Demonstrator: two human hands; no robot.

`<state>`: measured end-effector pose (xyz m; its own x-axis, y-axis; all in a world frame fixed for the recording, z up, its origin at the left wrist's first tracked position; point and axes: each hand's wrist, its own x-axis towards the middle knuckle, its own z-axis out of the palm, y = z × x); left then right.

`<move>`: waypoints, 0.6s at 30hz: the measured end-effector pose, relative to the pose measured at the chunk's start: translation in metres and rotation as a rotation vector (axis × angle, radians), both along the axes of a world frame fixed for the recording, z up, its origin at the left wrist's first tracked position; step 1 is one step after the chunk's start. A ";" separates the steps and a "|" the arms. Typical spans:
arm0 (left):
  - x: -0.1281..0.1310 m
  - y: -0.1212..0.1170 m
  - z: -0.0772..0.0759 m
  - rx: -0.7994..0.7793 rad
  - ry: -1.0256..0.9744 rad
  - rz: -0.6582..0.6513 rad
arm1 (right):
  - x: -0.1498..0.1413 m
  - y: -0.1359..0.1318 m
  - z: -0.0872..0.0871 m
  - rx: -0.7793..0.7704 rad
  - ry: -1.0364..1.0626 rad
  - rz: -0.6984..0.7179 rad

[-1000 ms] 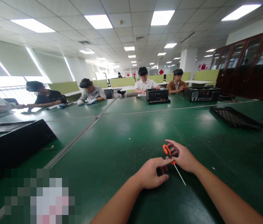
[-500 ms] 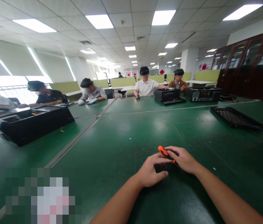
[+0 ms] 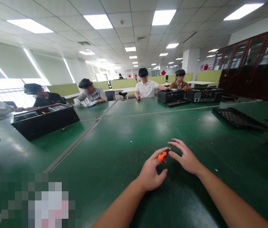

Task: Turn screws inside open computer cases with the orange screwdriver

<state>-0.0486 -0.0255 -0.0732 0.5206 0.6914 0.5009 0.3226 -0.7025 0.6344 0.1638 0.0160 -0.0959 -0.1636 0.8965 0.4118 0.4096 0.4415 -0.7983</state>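
Observation:
A short orange-and-black screwdriver point(image 3: 164, 155) is above the green table, its handle lying across the fingers of my left hand point(image 3: 151, 174). That hand holds it between the fingers, while its thumb stands apart. From the right, my right hand point(image 3: 187, 158) comes close, its fingers stretched and spread. Its thumb tip is at the black end of the screwdriver, and I cannot tell whether it touches. The thin shaft is mostly hidden near the right fingers.
Black computer cases point(image 3: 170, 96) stand across the table point(image 3: 114, 142), another case point(image 3: 45, 122) at left. A black panel point(image 3: 238, 117) lies at right. Several people sit around. A pixelated patch covers the lower left.
The screwdriver has swung round, its handle now lower left and its other end upper right. My right fingers have opened and lifted. At left, a co-worker's gloved hand has left the case.

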 end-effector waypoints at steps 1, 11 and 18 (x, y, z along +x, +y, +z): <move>0.000 -0.001 0.001 0.003 0.012 0.019 | 0.001 0.002 -0.002 -0.042 0.063 -0.023; 0.000 -0.003 0.005 -0.058 0.244 -0.066 | -0.009 -0.005 0.002 -0.439 0.327 0.341; 0.001 -0.005 0.004 -0.083 0.281 -0.028 | -0.007 -0.006 0.002 -0.433 0.331 0.352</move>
